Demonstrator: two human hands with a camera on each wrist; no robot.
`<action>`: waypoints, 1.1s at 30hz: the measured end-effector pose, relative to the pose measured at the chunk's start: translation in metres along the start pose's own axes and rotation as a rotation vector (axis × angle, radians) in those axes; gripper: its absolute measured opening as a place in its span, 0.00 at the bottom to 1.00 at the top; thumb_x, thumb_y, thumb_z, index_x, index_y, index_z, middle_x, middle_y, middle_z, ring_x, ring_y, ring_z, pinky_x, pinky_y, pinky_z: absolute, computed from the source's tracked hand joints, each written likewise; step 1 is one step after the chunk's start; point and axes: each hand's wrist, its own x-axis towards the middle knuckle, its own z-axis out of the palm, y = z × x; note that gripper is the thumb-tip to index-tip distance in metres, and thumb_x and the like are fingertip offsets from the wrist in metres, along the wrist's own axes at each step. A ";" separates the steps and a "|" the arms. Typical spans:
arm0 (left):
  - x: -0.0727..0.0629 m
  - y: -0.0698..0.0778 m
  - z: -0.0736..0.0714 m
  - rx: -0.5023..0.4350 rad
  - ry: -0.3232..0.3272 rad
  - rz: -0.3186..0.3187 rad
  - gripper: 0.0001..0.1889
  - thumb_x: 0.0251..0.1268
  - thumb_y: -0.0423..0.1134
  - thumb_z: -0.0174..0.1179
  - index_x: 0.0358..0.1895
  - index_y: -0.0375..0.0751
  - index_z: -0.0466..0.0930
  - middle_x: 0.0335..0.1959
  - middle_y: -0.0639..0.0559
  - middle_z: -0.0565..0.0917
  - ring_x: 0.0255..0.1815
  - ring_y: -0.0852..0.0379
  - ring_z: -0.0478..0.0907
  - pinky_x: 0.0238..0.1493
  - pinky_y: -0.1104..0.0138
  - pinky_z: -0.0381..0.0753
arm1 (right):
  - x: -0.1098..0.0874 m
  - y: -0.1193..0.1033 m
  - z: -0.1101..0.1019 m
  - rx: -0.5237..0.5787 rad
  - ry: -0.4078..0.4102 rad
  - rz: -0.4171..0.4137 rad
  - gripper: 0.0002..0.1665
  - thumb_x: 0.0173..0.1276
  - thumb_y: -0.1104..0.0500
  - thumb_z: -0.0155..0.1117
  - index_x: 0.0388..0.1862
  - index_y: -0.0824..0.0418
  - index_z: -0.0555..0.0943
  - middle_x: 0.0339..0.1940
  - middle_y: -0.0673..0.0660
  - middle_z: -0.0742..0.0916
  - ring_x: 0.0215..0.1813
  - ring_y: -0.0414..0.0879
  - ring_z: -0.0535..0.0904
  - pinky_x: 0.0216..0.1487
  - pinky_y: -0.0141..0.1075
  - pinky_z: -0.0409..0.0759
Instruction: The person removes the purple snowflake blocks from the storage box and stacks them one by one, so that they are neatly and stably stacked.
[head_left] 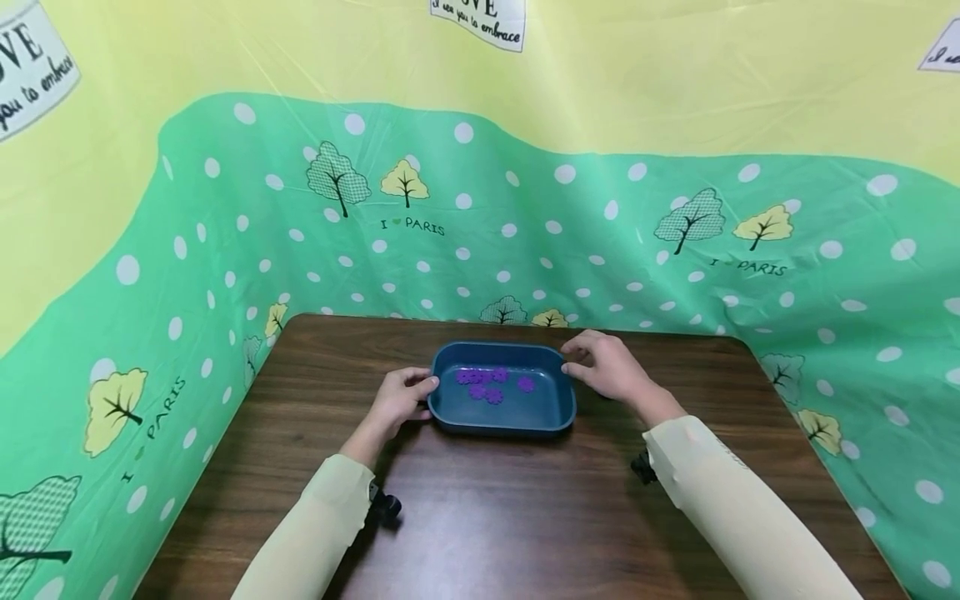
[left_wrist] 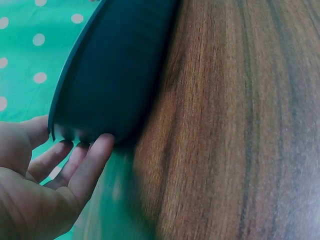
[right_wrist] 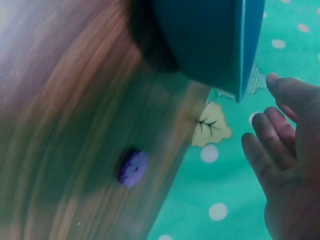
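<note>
A dark blue rectangular tray (head_left: 502, 430) with raised walls sits toward the back of the table, holding several small purple notched discs (head_left: 494, 396). At its left end, my left hand (head_left: 400, 398) grips the wall, thumb over the rim and fingertips (left_wrist: 102, 142) against the outside. My right hand (head_left: 606, 367) is beside the right end, fingers loosely bent and holding nothing; the right wrist view shows a gap between it and the tray's rim. Below that hand, one more purple notched disc (right_wrist: 133, 168) is on the table outside the tray.
The brown wood-grain table (head_left: 480, 517) ends at a back edge just behind the tray. Green and yellow printed cloth (head_left: 480, 225) hangs behind it and along both sides. Small dark wrist cameras (head_left: 387, 507) are worn at both sleeves.
</note>
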 end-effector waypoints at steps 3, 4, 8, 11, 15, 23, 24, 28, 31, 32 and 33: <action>0.001 -0.001 0.001 -0.005 0.000 0.000 0.22 0.75 0.40 0.63 0.67 0.35 0.77 0.54 0.38 0.80 0.50 0.43 0.83 0.41 0.55 0.92 | 0.002 -0.006 0.002 0.002 -0.003 -0.009 0.18 0.68 0.57 0.74 0.54 0.62 0.86 0.51 0.58 0.87 0.50 0.54 0.84 0.51 0.51 0.87; 0.001 -0.001 0.001 -0.006 0.003 0.000 0.22 0.75 0.40 0.63 0.66 0.35 0.77 0.54 0.38 0.81 0.50 0.44 0.83 0.41 0.55 0.92 | 0.003 -0.008 0.003 0.002 -0.003 -0.014 0.17 0.68 0.57 0.74 0.54 0.61 0.86 0.51 0.58 0.87 0.51 0.54 0.84 0.51 0.51 0.87; 0.000 -0.001 0.001 -0.008 0.010 -0.001 0.21 0.75 0.40 0.63 0.65 0.36 0.78 0.53 0.39 0.81 0.49 0.44 0.84 0.40 0.56 0.92 | 0.007 -0.016 0.009 0.010 -0.004 -0.037 0.17 0.68 0.57 0.74 0.54 0.60 0.86 0.51 0.56 0.87 0.51 0.54 0.84 0.50 0.50 0.87; -0.001 0.000 0.001 -0.012 0.010 -0.003 0.21 0.75 0.40 0.63 0.65 0.36 0.78 0.53 0.39 0.81 0.49 0.44 0.84 0.40 0.55 0.92 | 0.011 -0.021 0.014 0.012 -0.011 -0.050 0.17 0.68 0.57 0.74 0.53 0.59 0.86 0.51 0.55 0.87 0.50 0.53 0.84 0.49 0.49 0.87; -0.001 0.000 0.002 -0.022 0.009 -0.004 0.21 0.75 0.39 0.63 0.65 0.35 0.78 0.52 0.40 0.81 0.48 0.45 0.84 0.40 0.55 0.92 | 0.015 -0.027 0.022 0.009 -0.029 -0.059 0.17 0.68 0.57 0.74 0.53 0.60 0.86 0.51 0.56 0.87 0.50 0.52 0.84 0.48 0.48 0.87; -0.002 0.000 0.002 -0.025 0.014 -0.001 0.21 0.75 0.39 0.63 0.65 0.35 0.78 0.51 0.40 0.81 0.48 0.45 0.84 0.39 0.56 0.92 | 0.021 -0.026 0.041 -0.014 -0.056 -0.049 0.18 0.67 0.57 0.75 0.53 0.61 0.86 0.51 0.55 0.87 0.49 0.50 0.84 0.50 0.48 0.87; -0.002 0.000 0.002 -0.023 0.013 0.000 0.21 0.75 0.39 0.63 0.65 0.35 0.78 0.51 0.40 0.81 0.48 0.45 0.84 0.40 0.56 0.92 | 0.021 -0.025 0.044 -0.020 -0.061 -0.043 0.18 0.67 0.57 0.75 0.53 0.61 0.86 0.51 0.55 0.87 0.49 0.50 0.84 0.51 0.48 0.87; -0.002 0.000 0.003 -0.021 0.006 0.002 0.21 0.75 0.39 0.63 0.66 0.34 0.78 0.51 0.39 0.81 0.47 0.45 0.84 0.40 0.55 0.92 | 0.022 -0.022 0.054 -0.034 -0.088 -0.027 0.19 0.67 0.56 0.75 0.54 0.61 0.86 0.51 0.55 0.87 0.50 0.50 0.85 0.52 0.48 0.88; -0.002 0.000 0.002 -0.024 0.005 0.003 0.21 0.75 0.39 0.63 0.66 0.34 0.78 0.51 0.38 0.81 0.47 0.46 0.84 0.40 0.55 0.92 | 0.023 -0.023 0.060 -0.051 -0.111 -0.030 0.19 0.67 0.56 0.75 0.55 0.61 0.86 0.51 0.56 0.87 0.50 0.50 0.84 0.53 0.49 0.87; -0.002 0.001 0.002 -0.025 0.004 0.003 0.21 0.75 0.39 0.63 0.66 0.34 0.78 0.52 0.38 0.81 0.46 0.46 0.84 0.40 0.55 0.92 | 0.023 -0.023 0.062 -0.062 -0.117 -0.029 0.19 0.67 0.56 0.75 0.55 0.61 0.86 0.51 0.55 0.87 0.50 0.50 0.84 0.53 0.49 0.87; -0.002 0.001 0.002 -0.025 0.004 0.003 0.21 0.75 0.39 0.63 0.66 0.34 0.78 0.51 0.38 0.81 0.46 0.47 0.84 0.40 0.55 0.92 | 0.023 -0.024 0.064 -0.075 -0.122 -0.028 0.19 0.68 0.56 0.75 0.55 0.61 0.86 0.51 0.56 0.87 0.50 0.50 0.85 0.54 0.49 0.87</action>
